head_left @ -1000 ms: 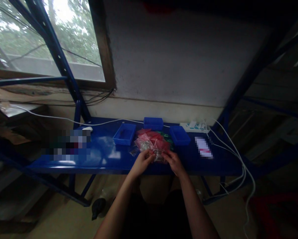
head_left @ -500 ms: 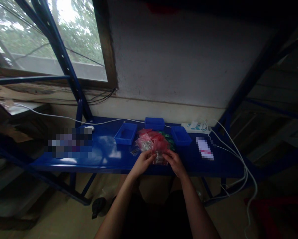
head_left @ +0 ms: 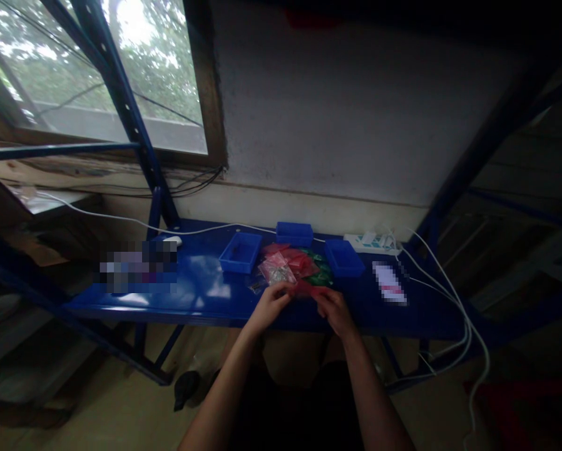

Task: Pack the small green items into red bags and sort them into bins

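Between my hands stretches a red plastic bag [head_left: 305, 289], near the front edge of the blue table [head_left: 201, 297]. My left hand [head_left: 275, 299] pinches its left end, and my right hand [head_left: 333, 308] grips its right end with curled fingers. Just behind lies a pile of red bags [head_left: 294, 259]. A pinkish clear bag with small silvery pieces [head_left: 277, 270] rests at the front left of that pile. Green bags [head_left: 319, 269] lie along the pile's right side. What the held bag contains cannot be made out.
Blue trays stand left [head_left: 241, 252], behind [head_left: 294, 233] and right [head_left: 344, 257] of the pile. A white power strip [head_left: 372, 243] with cables and a blurred phone-like object [head_left: 388, 282] are at the right. A white mouse-like object [head_left: 172, 241] sits left. Blue shelf posts [head_left: 140, 144] frame the table.
The bag between my hands was upright with silvery pieces showing; now it appears folded into a narrow red strip. My right hand has turned and its fingers have curled. The view has shifted slightly.
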`<state>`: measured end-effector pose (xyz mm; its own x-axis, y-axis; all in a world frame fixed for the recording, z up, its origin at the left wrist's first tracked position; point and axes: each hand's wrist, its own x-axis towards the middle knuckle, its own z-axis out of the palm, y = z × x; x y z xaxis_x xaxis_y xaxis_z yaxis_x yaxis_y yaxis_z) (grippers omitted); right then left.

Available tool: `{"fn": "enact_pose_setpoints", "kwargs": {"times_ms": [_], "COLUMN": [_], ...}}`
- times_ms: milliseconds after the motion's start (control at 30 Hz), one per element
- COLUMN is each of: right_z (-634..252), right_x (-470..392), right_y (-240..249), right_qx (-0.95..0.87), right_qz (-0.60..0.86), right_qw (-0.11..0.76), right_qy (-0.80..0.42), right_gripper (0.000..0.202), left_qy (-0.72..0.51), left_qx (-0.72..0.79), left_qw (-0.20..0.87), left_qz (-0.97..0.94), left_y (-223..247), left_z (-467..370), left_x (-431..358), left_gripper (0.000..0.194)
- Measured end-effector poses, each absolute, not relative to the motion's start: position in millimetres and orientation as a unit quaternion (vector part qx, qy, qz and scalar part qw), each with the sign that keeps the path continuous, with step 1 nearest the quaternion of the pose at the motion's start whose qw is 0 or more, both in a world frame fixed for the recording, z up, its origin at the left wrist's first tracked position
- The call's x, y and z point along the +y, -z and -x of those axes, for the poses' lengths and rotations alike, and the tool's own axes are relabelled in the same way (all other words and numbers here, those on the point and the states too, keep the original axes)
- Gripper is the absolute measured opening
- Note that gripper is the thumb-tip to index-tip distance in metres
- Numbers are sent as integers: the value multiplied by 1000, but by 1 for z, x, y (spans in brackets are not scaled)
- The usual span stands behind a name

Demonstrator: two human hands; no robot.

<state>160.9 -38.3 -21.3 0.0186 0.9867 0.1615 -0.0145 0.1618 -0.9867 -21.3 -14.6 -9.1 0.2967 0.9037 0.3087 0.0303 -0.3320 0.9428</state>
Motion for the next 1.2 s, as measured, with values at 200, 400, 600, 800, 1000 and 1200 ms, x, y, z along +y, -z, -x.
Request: {"fn": "enact_pose_setpoints", "kwargs": {"times_ms": [200,400,600,800,1000,1200], "right_z": [-168,-167,-164,-162,-156,-135], "right_x": [-38,-38,-41,-42,-41,-59], "right_y": [22,22,18,14,16,17], "right_qx": [-523,-514,-525,-583,-588,-607], "right_qz": [400,379,403,469,479,513], "right_qw": [585,587,583,517,526,597], "right_qy": [-474,-497,-471,-415,-384,-105], "right_gripper": [34,42,38,17,16,15], "left_qy": [-474,-459,-468,-488,-538,-502], "left_qx": [363,379,385,355,333,339], "left_qw": [447,477,496,523,558,559], "left_qz": [-666,-646,-621,-602,-537,-566], "left_y": [10,4,6,15,16,11], "left_z": [21,21,19,18,17,20], "left_x": [-16,-20,-19,-15,-15,-22], "left_gripper": [23,34,33,33,54,29]}}
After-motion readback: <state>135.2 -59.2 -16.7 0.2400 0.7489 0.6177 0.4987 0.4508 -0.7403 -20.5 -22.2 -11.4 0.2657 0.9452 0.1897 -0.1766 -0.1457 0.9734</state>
